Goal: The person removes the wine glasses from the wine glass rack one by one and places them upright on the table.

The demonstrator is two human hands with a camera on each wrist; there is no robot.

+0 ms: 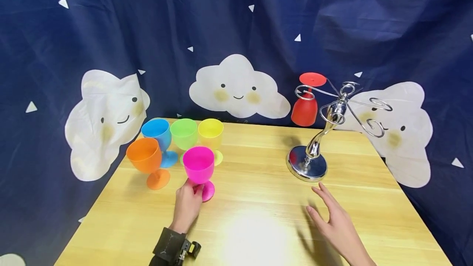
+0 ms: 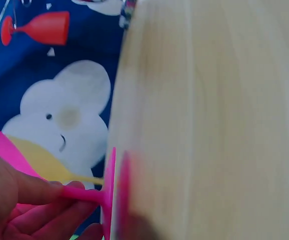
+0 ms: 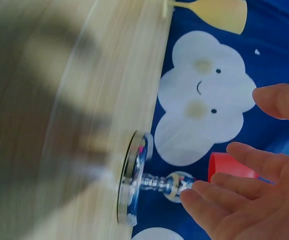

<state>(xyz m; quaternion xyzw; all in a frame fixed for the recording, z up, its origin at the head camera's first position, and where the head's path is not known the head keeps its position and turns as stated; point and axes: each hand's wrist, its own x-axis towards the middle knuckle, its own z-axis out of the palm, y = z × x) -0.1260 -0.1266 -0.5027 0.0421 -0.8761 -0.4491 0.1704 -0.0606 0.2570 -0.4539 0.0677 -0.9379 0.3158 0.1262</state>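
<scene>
My left hand (image 1: 188,205) pinches the stem of a pink goblet (image 1: 198,165) between thumb and fingers. In the left wrist view the goblet's foot (image 2: 108,195) stands at the wooden surface beside its pink reflection; I cannot tell whether they touch. My right hand (image 1: 338,227) hovers with fingers extended and holds nothing, just in front of a chrome goblet rack (image 1: 314,145). On the rack's left, a red goblet (image 1: 305,111) hangs upside down by its foot from a looped arm. The right wrist view shows the rack's round base (image 3: 133,185) beyond the fingertips.
Left of and behind the pink goblet stand an orange goblet (image 1: 145,156), a blue goblet (image 1: 158,132), a green goblet (image 1: 184,134) and a yellow goblet (image 1: 211,134), all upright. The wooden table (image 1: 255,167) ends at a dark blue curtain (image 1: 162,32) with white clouds.
</scene>
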